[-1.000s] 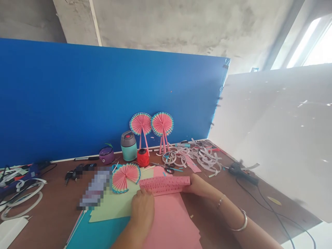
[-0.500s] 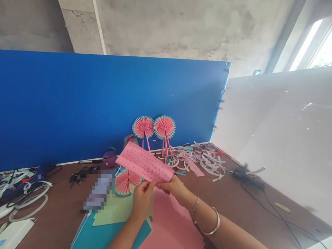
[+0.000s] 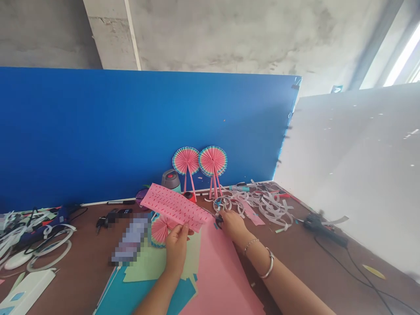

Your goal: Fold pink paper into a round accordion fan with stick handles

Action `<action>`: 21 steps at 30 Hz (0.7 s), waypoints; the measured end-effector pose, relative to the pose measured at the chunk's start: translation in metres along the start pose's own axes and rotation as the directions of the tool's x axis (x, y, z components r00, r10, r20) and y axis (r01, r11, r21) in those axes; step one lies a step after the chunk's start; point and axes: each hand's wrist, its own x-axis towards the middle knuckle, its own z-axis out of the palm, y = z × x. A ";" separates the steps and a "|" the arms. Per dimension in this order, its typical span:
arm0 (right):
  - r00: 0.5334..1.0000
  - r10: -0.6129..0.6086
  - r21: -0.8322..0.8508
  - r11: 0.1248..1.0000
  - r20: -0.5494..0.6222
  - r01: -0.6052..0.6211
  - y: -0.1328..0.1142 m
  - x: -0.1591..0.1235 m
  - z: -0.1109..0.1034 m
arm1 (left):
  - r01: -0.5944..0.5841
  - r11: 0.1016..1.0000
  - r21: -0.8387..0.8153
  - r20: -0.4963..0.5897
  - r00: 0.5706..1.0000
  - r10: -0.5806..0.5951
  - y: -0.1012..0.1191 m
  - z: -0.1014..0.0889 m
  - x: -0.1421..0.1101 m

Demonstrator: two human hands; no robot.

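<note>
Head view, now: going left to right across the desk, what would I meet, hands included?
White block → blurred-out patch → left hand, pinching the dotted pink sheet → right hand, at the dark-handled scissors → black corded object → yellow leaf.

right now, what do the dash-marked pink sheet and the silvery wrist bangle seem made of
The dash-marked rectangular pink sheet looks like matte paper or thin card: crisp-edged, without gloss. The silvery curved bangle seems polished metal, judging by its bright highlights; the exact metal doesn't show.
</note>
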 end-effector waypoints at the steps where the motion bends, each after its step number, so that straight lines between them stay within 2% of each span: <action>1: 1.000 0.000 0.003 1.000 0.004 0.000 -0.001 -0.001 -0.003 | 0.001 1.000 -0.006 -0.002 1.000 -0.001 -0.001 0.000 0.001; 6: 0.998 0.002 0.105 0.994 0.055 -0.008 0.008 -0.002 -0.020 | 0.025 0.998 -0.054 -0.016 1.000 -0.026 -0.004 -0.002 0.003; 8: 0.992 0.005 0.234 0.972 0.122 -0.034 0.017 -0.002 -0.024 | 0.030 0.997 -0.066 -0.026 0.999 -0.032 -0.005 -0.002 0.004; 9: 0.985 0.003 0.396 0.916 0.173 -0.072 0.022 -0.003 -0.024 | 0.034 0.997 -0.072 -0.035 0.999 -0.036 -0.005 -0.003 0.004; 11: 0.959 -0.057 0.686 0.710 0.277 -0.156 0.034 -0.005 -0.024 | 0.040 0.995 -0.090 -0.058 0.997 -0.046 -0.004 -0.004 0.004; 13: 0.927 -0.140 0.821 0.523 0.349 -0.230 0.044 -0.009 -0.023 | 0.037 0.993 -0.115 -0.084 0.995 -0.047 -0.004 -0.004 0.004; 15: 0.877 -0.265 0.871 0.407 0.402 -0.276 0.052 -0.014 -0.024 | 0.021 0.990 -0.142 -0.104 0.994 -0.036 -0.003 -0.004 0.005; 16: 0.830 -0.349 0.874 0.386 0.435 -0.296 0.054 -0.016 -0.025 | 0.015 0.987 -0.158 -0.113 0.993 -0.033 -0.003 -0.004 0.006; 19: 0.667 -0.539 0.848 0.431 0.515 -0.308 0.055 -0.020 -0.026 | 0.020 0.975 -0.222 -0.123 0.991 -0.049 -0.002 -0.003 0.007; 21: 0.624 -0.576 0.841 0.459 0.528 -0.287 0.050 -0.020 -0.023 | 0.037 0.964 -0.264 -0.114 0.991 -0.070 -0.002 -0.003 0.007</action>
